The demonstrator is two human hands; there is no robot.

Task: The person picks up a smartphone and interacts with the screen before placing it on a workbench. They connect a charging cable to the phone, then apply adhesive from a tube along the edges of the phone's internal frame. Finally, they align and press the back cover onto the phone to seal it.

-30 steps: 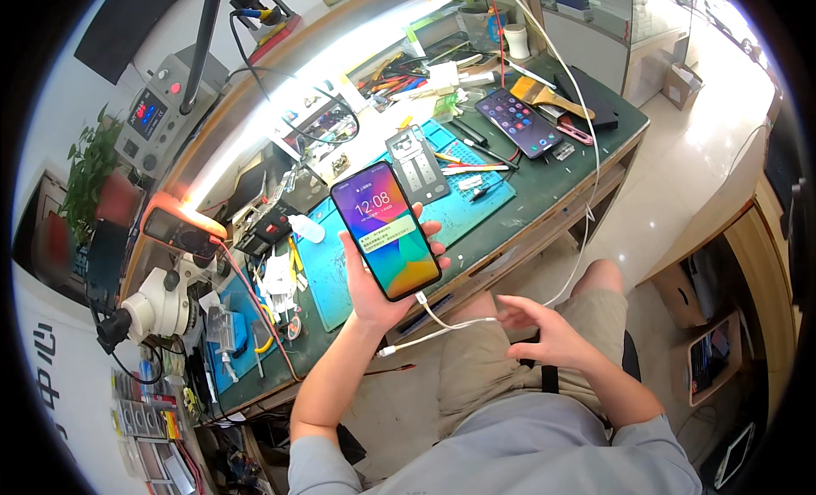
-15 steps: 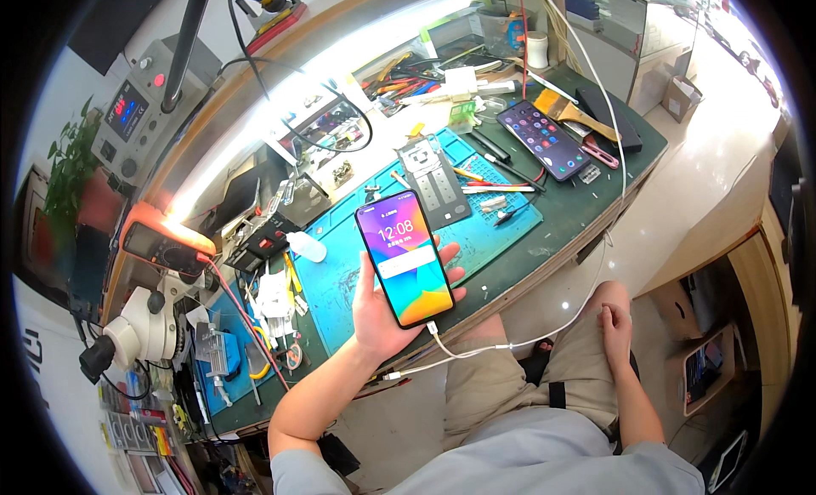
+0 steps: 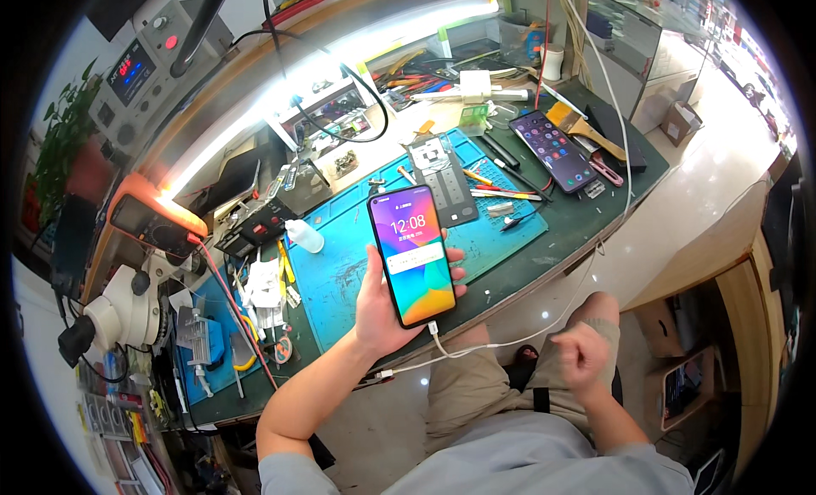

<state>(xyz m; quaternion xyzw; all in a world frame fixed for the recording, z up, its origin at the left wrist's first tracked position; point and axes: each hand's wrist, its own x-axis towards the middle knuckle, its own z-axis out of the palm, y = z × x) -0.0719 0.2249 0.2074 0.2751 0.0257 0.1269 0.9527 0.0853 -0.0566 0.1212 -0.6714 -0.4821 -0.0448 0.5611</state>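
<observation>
Now lower over the blue mat (image 3: pixel 340 270) on the table (image 3: pixel 586 219): lit phone (image 3: pixel 411 255) with cable (image 3: pixel 501 346), left hand (image 3: pixel 382 312) grip wrapped around it, right hand (image 3: pixel 582 359) pulled back, fisted empty.

Right hand (image 3: pixel 580 356) has risen from the thigh and closed into a loose fist at 4 o'clock of the lit, colourful-screened smartphone (image 3: pixel 411 255), which sits lower over the green desk (image 3: pixel 586 219).

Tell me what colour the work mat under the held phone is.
Teal blue mat, seen in the head view, behind the phone in the left hand.
</observation>
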